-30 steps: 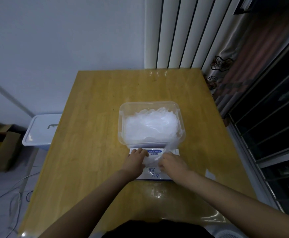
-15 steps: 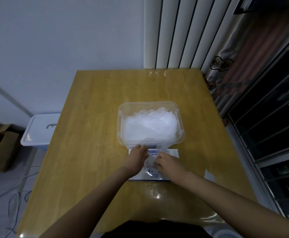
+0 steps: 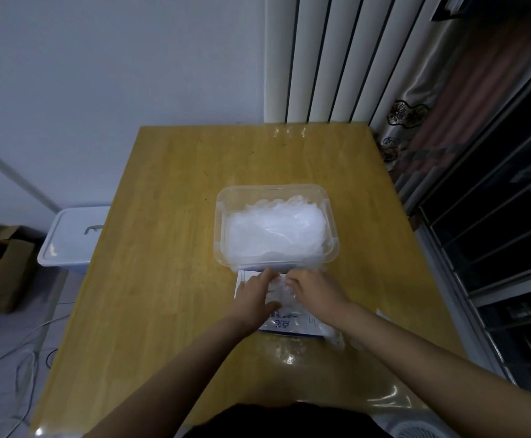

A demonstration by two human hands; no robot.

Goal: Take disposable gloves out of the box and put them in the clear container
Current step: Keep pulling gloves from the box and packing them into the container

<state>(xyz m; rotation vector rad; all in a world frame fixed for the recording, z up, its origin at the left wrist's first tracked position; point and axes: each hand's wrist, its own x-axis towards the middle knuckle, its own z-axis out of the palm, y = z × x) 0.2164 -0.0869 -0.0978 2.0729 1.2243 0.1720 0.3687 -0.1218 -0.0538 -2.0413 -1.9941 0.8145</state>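
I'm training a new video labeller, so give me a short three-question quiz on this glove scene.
1. True or false: the clear container already holds gloves.
2. Where does the glove box lie? A) beyond the container; B) on the near side of the container; C) on the floor.
3. Fill in: the left hand and the right hand are both at the ____.
Key: 1 true; 2 B; 3 glove box.

Now the left hand point(image 3: 253, 294) and right hand point(image 3: 313, 287) blanket the flat white-and-blue cardboard glove box point(image 3: 292, 324), opening hidden; right fingertips tucked under, grip on the filmy clear glove point(image 3: 278, 287) unreadable; box's blue print too small to read
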